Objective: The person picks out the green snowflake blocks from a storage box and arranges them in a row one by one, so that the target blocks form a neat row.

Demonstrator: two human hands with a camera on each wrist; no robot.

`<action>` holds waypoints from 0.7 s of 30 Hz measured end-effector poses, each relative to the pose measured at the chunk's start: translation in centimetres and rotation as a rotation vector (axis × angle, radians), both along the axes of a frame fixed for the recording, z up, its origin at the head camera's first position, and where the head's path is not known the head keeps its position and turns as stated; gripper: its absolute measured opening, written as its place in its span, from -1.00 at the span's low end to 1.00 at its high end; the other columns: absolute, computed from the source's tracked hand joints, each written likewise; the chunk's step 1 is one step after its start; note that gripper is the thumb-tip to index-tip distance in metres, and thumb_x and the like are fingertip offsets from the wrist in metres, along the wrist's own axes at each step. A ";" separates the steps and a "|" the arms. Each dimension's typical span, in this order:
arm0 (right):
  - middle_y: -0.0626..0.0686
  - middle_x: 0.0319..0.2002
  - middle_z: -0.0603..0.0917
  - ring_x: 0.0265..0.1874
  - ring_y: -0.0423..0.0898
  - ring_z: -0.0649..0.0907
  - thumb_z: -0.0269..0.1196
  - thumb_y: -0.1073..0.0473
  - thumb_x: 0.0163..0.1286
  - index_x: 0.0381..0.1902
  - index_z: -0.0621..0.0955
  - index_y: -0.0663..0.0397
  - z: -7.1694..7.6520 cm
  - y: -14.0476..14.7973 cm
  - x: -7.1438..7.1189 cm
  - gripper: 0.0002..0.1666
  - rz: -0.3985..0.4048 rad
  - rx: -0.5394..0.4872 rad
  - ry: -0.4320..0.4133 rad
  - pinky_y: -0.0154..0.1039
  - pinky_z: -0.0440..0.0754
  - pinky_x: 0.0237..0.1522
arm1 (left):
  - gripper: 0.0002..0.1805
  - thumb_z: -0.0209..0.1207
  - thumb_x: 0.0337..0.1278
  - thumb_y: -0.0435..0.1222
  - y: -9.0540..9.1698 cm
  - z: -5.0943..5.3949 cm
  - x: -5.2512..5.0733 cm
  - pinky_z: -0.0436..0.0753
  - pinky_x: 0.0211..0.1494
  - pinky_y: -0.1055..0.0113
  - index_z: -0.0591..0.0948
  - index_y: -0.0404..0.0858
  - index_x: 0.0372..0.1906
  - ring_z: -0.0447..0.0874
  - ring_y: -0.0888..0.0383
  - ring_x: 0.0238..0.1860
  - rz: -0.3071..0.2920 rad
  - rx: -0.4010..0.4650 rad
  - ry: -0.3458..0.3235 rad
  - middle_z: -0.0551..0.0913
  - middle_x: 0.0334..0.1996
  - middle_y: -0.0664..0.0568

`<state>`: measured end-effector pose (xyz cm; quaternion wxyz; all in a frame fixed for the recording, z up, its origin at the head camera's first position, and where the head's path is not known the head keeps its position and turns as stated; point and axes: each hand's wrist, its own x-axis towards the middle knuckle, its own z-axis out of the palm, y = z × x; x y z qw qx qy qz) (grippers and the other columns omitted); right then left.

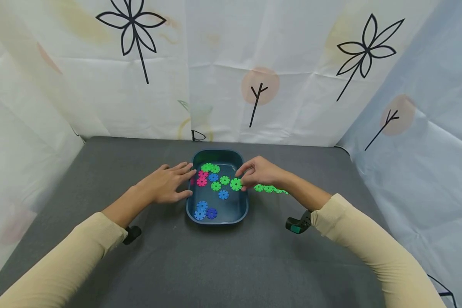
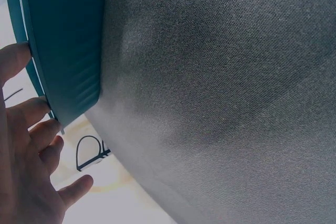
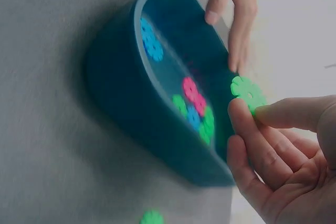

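A dark teal plastic tub (image 1: 231, 212) holds flower-shaped plastic discs in green, pink and blue. My right hand (image 1: 265, 172) pinches a green disc (image 3: 248, 93) between thumb and forefinger, over the tub's right side. On the left, my left hand (image 1: 168, 184) rests its spread, straight fingertips on the tub's rim. Inside lie pink discs (image 1: 202, 182) to the left, blue discs (image 1: 201, 210) toward the near end, and green discs (image 1: 207, 167) toward the far end. The left wrist view shows the tub's outer wall (image 2: 63, 45) beside the fingers, and none of the discs.
A row of green discs (image 1: 268, 188) lies on the grey cloth-covered table (image 1: 231, 265) right of the tub, partly hidden by the right forearm. White printed curtains (image 1: 219, 51) enclose the back and both sides of the table.
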<state>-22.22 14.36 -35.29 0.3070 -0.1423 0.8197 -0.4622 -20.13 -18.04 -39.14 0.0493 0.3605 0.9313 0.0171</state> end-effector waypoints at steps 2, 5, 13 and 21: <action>0.26 -0.30 0.77 -0.25 0.12 0.77 0.17 0.40 0.33 0.07 0.62 0.33 0.3 1.1 0.1 -0.64 -0.027 0.005 0.000 0.08 0.64 0.04 | -0.25 0.07 0.38 0.06 0.0 -0.1 0.0 0.32 0.31 -0.29 0.32 -0.33 0.47 0.17 -0.19 0.49 0.000 -0.001 0.000 0.23 0.48 -0.25; 0.29 -0.30 0.77 -0.30 0.02 0.78 0.17 0.39 0.32 0.08 0.61 0.33 0.6 2.9 0.2 -0.63 -0.069 0.013 0.006 0.11 0.63 0.04 | -0.25 0.07 0.38 0.06 -0.1 -0.1 0.0 0.32 0.31 -0.28 0.32 -0.33 0.47 0.16 -0.19 0.49 -0.001 -0.001 0.001 0.23 0.49 -0.25; 0.26 -0.28 0.77 -0.27 0.05 0.78 0.21 0.33 0.37 0.15 0.55 0.45 -0.1 8.3 0.5 -0.57 -0.132 0.060 0.062 0.06 0.66 0.00 | -0.23 0.08 0.36 0.08 0.0 -0.1 0.0 0.31 0.32 -0.29 0.32 -0.32 0.47 0.16 -0.19 0.49 0.008 0.002 -0.001 0.23 0.49 -0.25; 0.33 -0.18 0.75 -0.22 0.10 0.78 0.18 0.36 0.41 0.20 0.47 0.56 -2.1 13.2 1.3 -0.53 -0.242 0.072 0.021 0.10 0.64 0.03 | -0.24 0.08 0.37 0.08 0.0 -0.2 -0.1 0.33 0.32 -0.28 0.32 -0.32 0.47 0.17 -0.19 0.49 0.004 -0.001 0.006 0.24 0.48 -0.25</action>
